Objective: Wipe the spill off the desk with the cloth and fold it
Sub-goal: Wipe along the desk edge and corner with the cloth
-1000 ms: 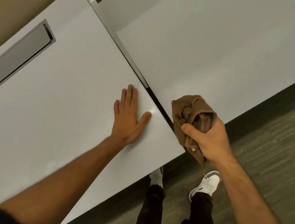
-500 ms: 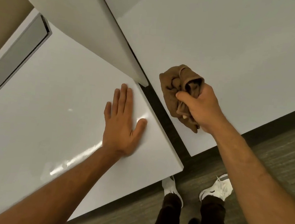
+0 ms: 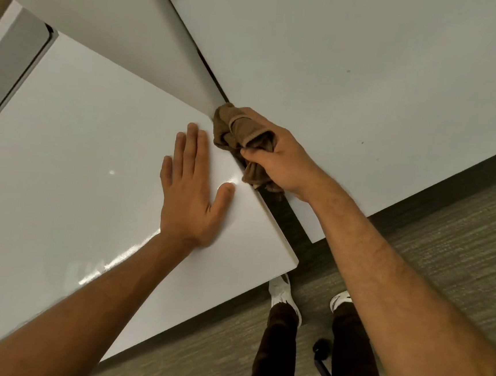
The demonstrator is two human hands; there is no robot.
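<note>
The right hand (image 3: 279, 157) grips the brown cloth (image 3: 239, 133) in a bunch, fingers curled around it and thumb pressed on its side. The cloth sits at the dark gap between the two white desk tops, its loose part sticking out beyond the knuckles, and a tail hangs below the fist. Just beside this grip, the left hand (image 3: 192, 195) lies flat on the desk (image 3: 64, 147), fingers straight and close together, thumb spread toward the cloth. Both forearms reach forward, nearly straight.

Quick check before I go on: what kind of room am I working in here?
Probably an office: two white desks set side by side with a dark gap between them, a white divider panel above, and grey carpet-like flooring. The right hand grips a brown cloth.
</note>
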